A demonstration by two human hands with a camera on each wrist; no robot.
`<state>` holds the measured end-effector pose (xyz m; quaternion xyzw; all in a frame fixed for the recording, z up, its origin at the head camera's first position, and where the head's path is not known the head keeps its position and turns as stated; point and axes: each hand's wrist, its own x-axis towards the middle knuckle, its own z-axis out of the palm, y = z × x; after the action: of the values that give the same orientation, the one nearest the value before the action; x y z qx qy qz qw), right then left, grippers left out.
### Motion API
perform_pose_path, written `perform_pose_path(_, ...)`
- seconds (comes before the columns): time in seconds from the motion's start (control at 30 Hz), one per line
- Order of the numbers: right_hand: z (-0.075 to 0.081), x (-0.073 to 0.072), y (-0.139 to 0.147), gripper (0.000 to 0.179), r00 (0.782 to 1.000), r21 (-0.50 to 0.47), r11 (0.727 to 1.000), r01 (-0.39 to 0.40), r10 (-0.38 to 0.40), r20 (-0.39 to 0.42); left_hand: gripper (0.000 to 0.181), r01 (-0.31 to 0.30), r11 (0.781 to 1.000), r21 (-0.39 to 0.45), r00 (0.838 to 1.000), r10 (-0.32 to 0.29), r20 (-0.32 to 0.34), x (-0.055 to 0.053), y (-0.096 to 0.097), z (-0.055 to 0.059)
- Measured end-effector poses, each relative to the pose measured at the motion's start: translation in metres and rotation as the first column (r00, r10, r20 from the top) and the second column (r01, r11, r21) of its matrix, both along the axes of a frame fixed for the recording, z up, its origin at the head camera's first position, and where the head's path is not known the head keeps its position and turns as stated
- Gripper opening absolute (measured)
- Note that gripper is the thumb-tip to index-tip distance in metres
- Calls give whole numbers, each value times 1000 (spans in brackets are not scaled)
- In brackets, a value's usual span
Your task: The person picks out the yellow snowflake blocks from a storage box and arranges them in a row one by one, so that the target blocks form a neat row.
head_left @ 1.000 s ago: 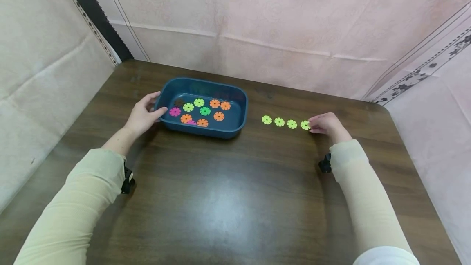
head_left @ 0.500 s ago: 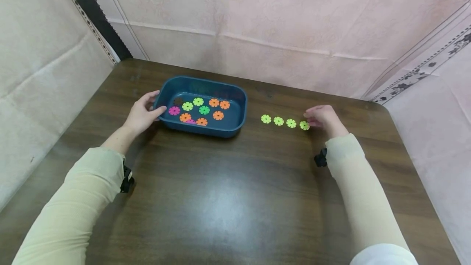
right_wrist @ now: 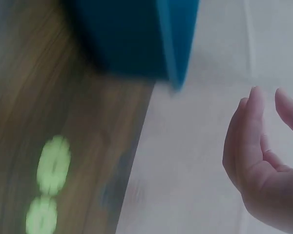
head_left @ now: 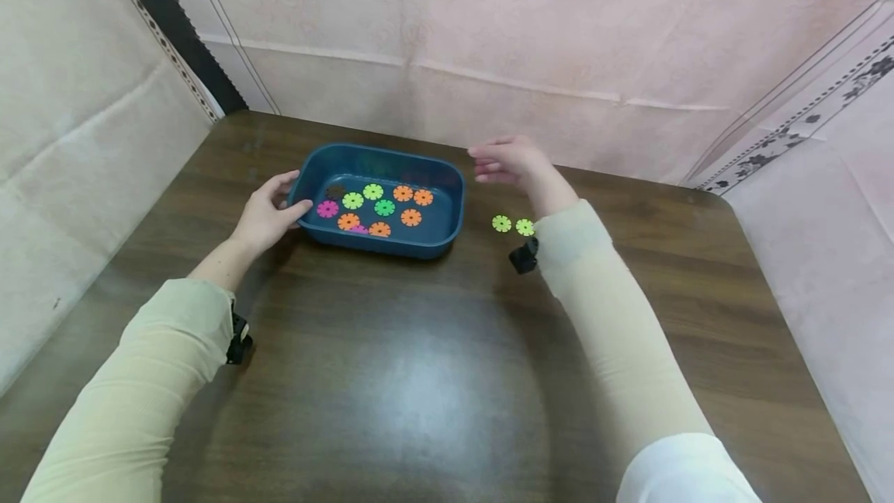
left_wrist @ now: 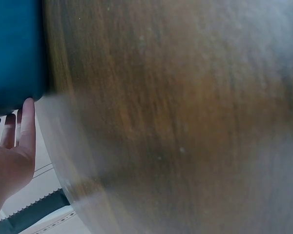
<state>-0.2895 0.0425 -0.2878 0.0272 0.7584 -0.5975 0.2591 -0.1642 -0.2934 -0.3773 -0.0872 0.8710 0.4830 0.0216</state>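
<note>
My left hand (head_left: 261,212) grips the left end of a dark blue plastic tub (head_left: 457,212), thumb at its front corner and fingers farther back. In the left wrist view its fingers (left_wrist: 27,129) meet the tub's corner. Inside the tub lie several notched plastic discs, such as an orange disc (head_left: 411,217), a green disc (head_left: 385,208) and a magenta disc (head_left: 327,209). My right hand (head_left: 513,161) hovers past the tub's right end, with a gap between thumb and fingers and nothing in it. Below it lie yellow-green discs (head_left: 501,223); the forearm covers the right part of their row.
The brown wooden table (head_left: 335,348) runs back to a pale cloth wall (head_left: 517,45), with more cloth on the left and right. A black device (head_left: 522,256) is strapped at the right wrist, another black device (head_left: 239,340) at the left.
My right hand has left the right end of the yellow-green row and moved left and up toward the tub. The left hand keeps its hold; the tub stays put.
</note>
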Motion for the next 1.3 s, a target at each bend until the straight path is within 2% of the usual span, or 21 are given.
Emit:
perform_pose_path(0.23,-2,13,-58,40,998,-26,998,-52,53,19,65,-2,1000,-9,1000,2,-8,1,-6,1)
perform_pose_path(0.4,-16,18,-90,44,994,-44,995,-89,92,57,64,0,1000,-7,1000,0,-3,3,-9,-1)
perform_pose_path(0.53,-29,19,-108,49,988,-75,996,-53,63,141,64,0,1000,3,1000,0,1,4,-9,-1)
perform_pose_path(0.63,-37,18,-119,51,982,-92,995,-26,43,186,64,0,1000,5,1000,0,-6,4,-9,1)
perform_pose_path(0.83,-47,19,-138,50,977,-80,997,0,17,210,64,-1,1000,1,1000,1,-28,2,-10,3)
perform_pose_path(1.03,-60,22,-150,47,960,-63,996,64,-44,275,63,-5,1000,14,1000,5,-15,1,-7,-1)
perform_pose_path(1.3,-66,24,-161,49,956,-35,998,47,-35,291,61,-7,1000,29,1000,7,-25,0,-4,-4)
